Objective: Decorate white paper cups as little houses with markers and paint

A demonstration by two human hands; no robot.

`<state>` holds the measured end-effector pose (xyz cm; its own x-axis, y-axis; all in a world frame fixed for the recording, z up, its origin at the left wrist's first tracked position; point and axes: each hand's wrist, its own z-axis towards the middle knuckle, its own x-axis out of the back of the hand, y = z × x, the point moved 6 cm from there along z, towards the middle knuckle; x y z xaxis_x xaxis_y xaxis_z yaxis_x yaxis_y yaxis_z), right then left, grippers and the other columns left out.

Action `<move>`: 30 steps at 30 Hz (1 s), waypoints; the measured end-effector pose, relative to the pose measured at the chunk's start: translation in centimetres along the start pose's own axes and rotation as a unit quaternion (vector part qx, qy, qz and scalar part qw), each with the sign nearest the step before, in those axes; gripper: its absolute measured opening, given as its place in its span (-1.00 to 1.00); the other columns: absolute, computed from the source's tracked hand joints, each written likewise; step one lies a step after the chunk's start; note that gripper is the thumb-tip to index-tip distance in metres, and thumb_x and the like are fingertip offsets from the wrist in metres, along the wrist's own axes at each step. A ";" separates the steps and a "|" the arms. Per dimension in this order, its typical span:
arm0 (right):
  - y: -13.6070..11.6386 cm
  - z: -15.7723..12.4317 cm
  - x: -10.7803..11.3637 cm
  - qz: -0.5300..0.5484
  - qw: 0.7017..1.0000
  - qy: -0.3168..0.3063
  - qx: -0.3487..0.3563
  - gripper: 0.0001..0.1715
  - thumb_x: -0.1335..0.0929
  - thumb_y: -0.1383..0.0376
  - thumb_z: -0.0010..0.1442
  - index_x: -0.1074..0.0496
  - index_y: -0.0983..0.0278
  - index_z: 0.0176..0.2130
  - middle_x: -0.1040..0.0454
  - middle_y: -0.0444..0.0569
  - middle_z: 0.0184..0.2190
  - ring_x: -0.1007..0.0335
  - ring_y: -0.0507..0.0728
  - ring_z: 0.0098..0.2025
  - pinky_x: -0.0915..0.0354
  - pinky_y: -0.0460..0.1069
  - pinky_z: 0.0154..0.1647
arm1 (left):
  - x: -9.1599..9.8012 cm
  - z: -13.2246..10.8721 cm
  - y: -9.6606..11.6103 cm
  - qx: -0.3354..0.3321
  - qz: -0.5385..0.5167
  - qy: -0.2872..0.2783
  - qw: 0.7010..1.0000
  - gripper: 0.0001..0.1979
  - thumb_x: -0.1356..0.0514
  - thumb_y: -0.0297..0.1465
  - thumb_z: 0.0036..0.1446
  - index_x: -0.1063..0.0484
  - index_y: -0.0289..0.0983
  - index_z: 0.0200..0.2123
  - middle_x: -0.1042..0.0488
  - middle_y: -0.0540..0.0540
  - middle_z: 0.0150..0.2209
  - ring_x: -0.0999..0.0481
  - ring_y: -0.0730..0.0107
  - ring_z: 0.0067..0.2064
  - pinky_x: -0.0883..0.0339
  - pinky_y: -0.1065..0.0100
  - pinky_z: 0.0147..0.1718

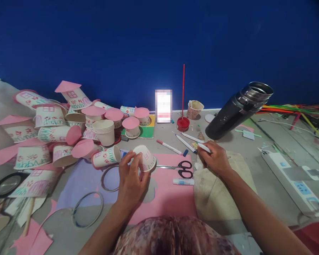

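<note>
My left hand [130,177] grips a white paper cup [143,159], tilted over, with a pink window and green strokes drawn on it. To the right, my right hand [215,157] has its fingers closed on a white marker [203,146]. Between the hands, black-handled scissors [185,169] and a glue stick [183,181] rest on pink paper [170,202]. A pink-capped marker [171,147] and a blue-tipped white marker [185,143] lie just beyond. Below my right forearm is a beige cloth [215,187].
Several decorated cups with pink paper roofs [93,110] crowd the left, near stacked plain cups [103,131]. Two tape rings [87,209] lie closer. At the back stand a lit phone [163,106] and a black flask [234,113]. A power strip [300,186] lies right.
</note>
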<state>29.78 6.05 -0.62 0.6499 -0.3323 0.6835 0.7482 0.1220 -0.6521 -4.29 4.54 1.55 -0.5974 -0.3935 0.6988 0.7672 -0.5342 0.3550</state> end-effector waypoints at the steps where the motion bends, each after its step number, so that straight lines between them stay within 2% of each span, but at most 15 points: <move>1: -0.1 0.0 0.0 0.003 1.000 0.000 0.007 -0.76 -0.37 0.16 0.30 -0.62 0.20 -0.28 -0.59 0.00 -0.34 -0.51 0.21 -0.27 -0.37 0.07 -0.17 | 0.0 0.0 0.0 0.000 0.000 0.000 1.000 -0.29 -0.31 -0.54 0.24 -0.17 -0.18 0.40 -0.31 -0.32 0.19 -0.36 -0.07 0.34 -0.40 -0.09 0.29; 14: -0.1 0.0 0.0 -0.001 1.000 -0.009 0.015 -0.75 -0.36 0.17 0.27 -0.64 0.20 -0.26 -0.59 -0.01 -0.35 -0.51 0.21 -0.27 -0.39 0.08 -0.17 | 0.0 -0.3 -0.3 0.024 0.018 0.003 1.000 -0.31 -0.29 -0.55 0.24 -0.18 -0.14 0.38 -0.27 -0.29 0.18 -0.32 -0.08 0.35 -0.34 -0.10 0.29; 30: -0.3 -0.1 -0.2 0.004 0.999 -0.031 0.021 -0.75 -0.38 0.15 0.31 -0.64 0.20 -0.25 -0.58 -0.01 -0.35 -0.51 0.21 -0.26 -0.40 0.07 -0.16 | -0.3 -0.5 0.5 0.000 0.049 0.008 0.999 -0.39 -0.32 -0.50 0.24 -0.27 -0.19 0.31 -0.28 -0.30 0.13 -0.34 -0.11 0.28 -0.29 -0.09 0.24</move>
<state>29.40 5.93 -0.56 0.6625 -0.2717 0.6981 0.7467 0.1645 -0.6446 -3.84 4.04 1.22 -0.5237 -0.4554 0.7200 0.8218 -0.4927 0.2862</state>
